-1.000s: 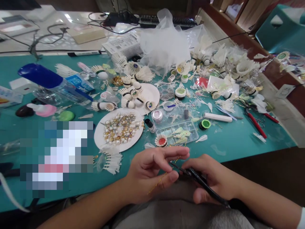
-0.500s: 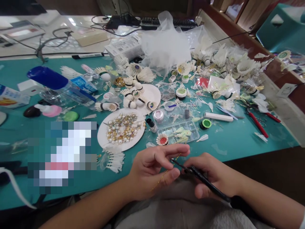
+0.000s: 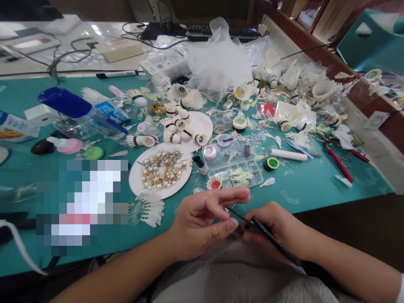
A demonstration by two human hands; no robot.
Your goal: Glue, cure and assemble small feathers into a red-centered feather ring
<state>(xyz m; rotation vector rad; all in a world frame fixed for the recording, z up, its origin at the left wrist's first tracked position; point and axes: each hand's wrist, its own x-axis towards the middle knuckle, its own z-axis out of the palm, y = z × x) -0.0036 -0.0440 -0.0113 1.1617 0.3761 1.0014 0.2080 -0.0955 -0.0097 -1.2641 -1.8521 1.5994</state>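
Observation:
Low in the middle, my left hand (image 3: 197, 223) pinches a thin gold wire (image 3: 208, 238) between thumb and fingers, its forefinger bent and other fingers stretched to the right. The wire's tail hangs below the thumb, and a short piece shows near the fingertips. My right hand (image 3: 280, 225) is wrapped round black-handled pliers (image 3: 274, 241), whose narrow dark jaws reach left to the wire beside the left fingers. Whether the jaw tips grip the wire is too small to tell. Both hands are over the lap, at the table's front edge.
Beyond the hands stand a white plate (image 3: 135, 183) of pearl and gold pieces, a clear compartment box (image 3: 257, 179) and a small green pot (image 3: 272, 163). Red-handled pliers (image 3: 340, 165) lie to the right. Shuttlecocks (image 3: 172, 138) and feathers crowd the green table (image 3: 299, 191).
My right thumb and fingers have closed in round the pliers' handles. My left hand keeps its pinch on the wire and has barely moved.

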